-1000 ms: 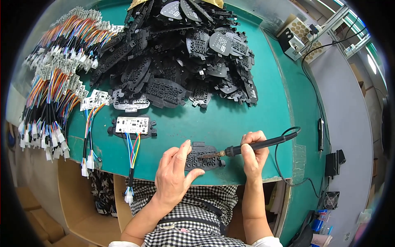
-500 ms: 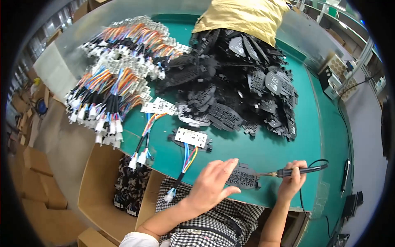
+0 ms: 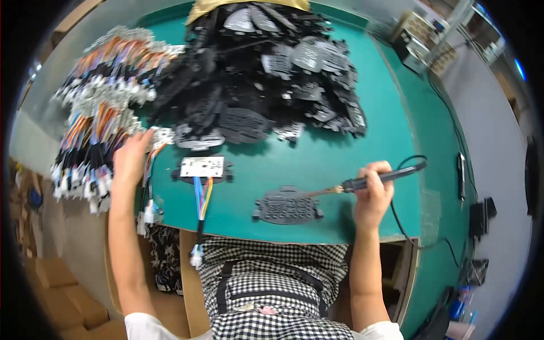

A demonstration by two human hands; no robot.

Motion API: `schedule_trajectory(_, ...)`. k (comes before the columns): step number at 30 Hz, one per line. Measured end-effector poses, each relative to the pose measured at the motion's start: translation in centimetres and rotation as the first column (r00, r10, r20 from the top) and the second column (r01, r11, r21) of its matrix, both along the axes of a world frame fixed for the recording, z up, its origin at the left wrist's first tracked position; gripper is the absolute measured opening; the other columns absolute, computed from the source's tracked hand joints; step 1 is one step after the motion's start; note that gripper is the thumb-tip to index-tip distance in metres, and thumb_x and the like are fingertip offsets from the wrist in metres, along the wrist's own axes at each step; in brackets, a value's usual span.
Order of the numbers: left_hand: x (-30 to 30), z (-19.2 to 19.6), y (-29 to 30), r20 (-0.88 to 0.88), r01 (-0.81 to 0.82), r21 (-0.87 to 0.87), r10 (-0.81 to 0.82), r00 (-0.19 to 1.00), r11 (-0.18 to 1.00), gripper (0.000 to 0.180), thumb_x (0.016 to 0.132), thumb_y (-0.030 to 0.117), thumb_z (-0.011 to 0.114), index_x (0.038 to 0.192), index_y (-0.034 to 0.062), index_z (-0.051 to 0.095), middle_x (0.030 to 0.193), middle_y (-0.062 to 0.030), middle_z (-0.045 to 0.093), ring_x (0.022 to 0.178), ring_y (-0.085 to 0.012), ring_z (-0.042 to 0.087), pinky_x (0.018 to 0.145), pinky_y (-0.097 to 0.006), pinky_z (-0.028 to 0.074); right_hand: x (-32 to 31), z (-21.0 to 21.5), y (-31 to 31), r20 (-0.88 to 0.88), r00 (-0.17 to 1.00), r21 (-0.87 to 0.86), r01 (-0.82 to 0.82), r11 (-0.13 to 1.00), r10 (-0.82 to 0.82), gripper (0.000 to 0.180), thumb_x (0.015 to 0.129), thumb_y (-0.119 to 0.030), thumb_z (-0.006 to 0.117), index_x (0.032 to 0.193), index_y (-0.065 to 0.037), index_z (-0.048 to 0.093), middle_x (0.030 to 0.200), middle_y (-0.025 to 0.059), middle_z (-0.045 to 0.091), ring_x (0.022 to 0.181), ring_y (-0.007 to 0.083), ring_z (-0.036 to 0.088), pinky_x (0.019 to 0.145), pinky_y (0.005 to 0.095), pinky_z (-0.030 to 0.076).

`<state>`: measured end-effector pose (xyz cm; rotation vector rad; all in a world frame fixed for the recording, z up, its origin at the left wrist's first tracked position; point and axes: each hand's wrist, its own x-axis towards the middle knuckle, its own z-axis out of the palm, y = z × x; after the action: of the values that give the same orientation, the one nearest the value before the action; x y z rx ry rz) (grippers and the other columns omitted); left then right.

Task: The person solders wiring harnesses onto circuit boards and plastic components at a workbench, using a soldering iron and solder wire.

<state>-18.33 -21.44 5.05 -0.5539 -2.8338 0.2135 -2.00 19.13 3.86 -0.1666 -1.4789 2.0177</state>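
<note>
My right hand (image 3: 374, 192) is closed round the handle of a soldering iron (image 3: 368, 178). The iron's tip points left and reaches the upper right of a black plastic panel (image 3: 286, 207) lying flat on the green table. My left hand (image 3: 130, 156) stretches out at the far left, fingers extended, the fingertips at the left edge of a small white circuit board (image 3: 164, 136) with coloured wires. Whether they grip it I cannot see. Between the hands, a second white circuit board (image 3: 202, 166) sits on a black panel, its wires hanging over the table's front edge.
Bundles of wired white boards (image 3: 96, 124) are heaped at the left. A large pile of black plastic panels (image 3: 243, 73) covers the back. The iron's cable (image 3: 399, 221) runs along the right. Below the table's front edge stands a cardboard box (image 3: 190, 283) near dark parts.
My left hand has left the black panel in front of me and reached left to the loose wired board. The right hand still holds the soldering iron at the panel. The view has shifted.
</note>
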Motion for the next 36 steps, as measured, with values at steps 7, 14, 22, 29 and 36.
schedule_trajectory(7, 3.0, 2.9, 1.4, -0.315, 0.009, -0.125, -0.048, 0.948, 0.992, 0.042, 0.073, -0.006, 0.047, 0.111, 0.0075, 0.055, 0.093, -0.0097, 0.051, 0.088, -0.0275, 0.050, 0.073, -0.035, 0.043, 0.6, 0.0, 0.7, 0.009, 0.998, 0.051, -0.066, 0.997, 0.065, 0.012, 0.083, -0.015, 0.055, 0.083, -0.006, 0.047, 0.066, -0.0038, 0.043, 0.053, 0.0016, 0.033, 0.046, 0.0171, 0.026)
schedule_trajectory(14, 11.1, 8.6, -0.7, -0.431, -0.024, 0.166, 0.094, 0.897, 0.986, 0.059, 0.076, -0.015, 0.044, 0.131, 0.0060, 0.043, 0.110, -0.0135, 0.049, 0.100, -0.0259, 0.051, 0.083, -0.032, 0.041, 0.8, 0.1, 1.0, -0.021, 0.997, 0.030, -0.068, 0.997, 0.069, 0.013, 0.083, -0.014, 0.055, 0.083, -0.006, 0.046, 0.067, -0.0029, 0.044, 0.053, 0.0018, 0.033, 0.046, 0.0172, 0.026)
schedule_trajectory(22, 17.3, 12.4, 2.4, -0.652, 0.361, 0.223, -0.137, 0.746, 0.905, 0.033, 0.078, -0.011, 0.049, 0.111, -0.0062, 0.052, 0.118, -0.0183, 0.053, 0.106, -0.0350, 0.052, 0.084, -0.036, 0.045, 0.8, 0.1, 1.1, -0.028, 0.999, 0.025, -0.046, 0.999, 0.046, 0.012, 0.084, -0.014, 0.055, 0.082, -0.006, 0.046, 0.067, -0.0030, 0.043, 0.052, 0.0018, 0.032, 0.045, 0.0166, 0.025)
schedule_trajectory(29, 15.6, 5.1, 15.8, 0.013, 0.344, 0.765, -0.546, 0.838, 0.545, 0.035, 0.064, -0.011, 0.059, 0.097, 0.0002, 0.058, 0.107, -0.0147, 0.056, 0.095, -0.0304, 0.055, 0.082, -0.035, 0.045, 0.7, -0.3, 1.2, -0.019, 0.999, 0.002, -0.026, 1.000, 0.026, 0.012, 0.085, -0.015, 0.055, 0.082, -0.007, 0.046, 0.065, -0.0040, 0.041, 0.052, 0.0016, 0.031, 0.044, 0.0168, 0.024)
schedule_trajectory(36, 14.5, 1.0, 17.9, 0.234, 0.104, 0.904, -0.683, 0.692, 0.415, 0.035, 0.065, -0.008, 0.060, 0.098, 0.0019, 0.060, 0.110, -0.0128, 0.055, 0.101, -0.0265, 0.055, 0.084, -0.033, 0.044, 0.8, 0.2, 1.0, -0.039, 0.999, -0.013, -0.033, 0.999, 0.032, 0.012, 0.084, -0.014, 0.055, 0.082, -0.007, 0.046, 0.065, -0.0037, 0.041, 0.051, 0.0015, 0.031, 0.044, 0.0167, 0.023)
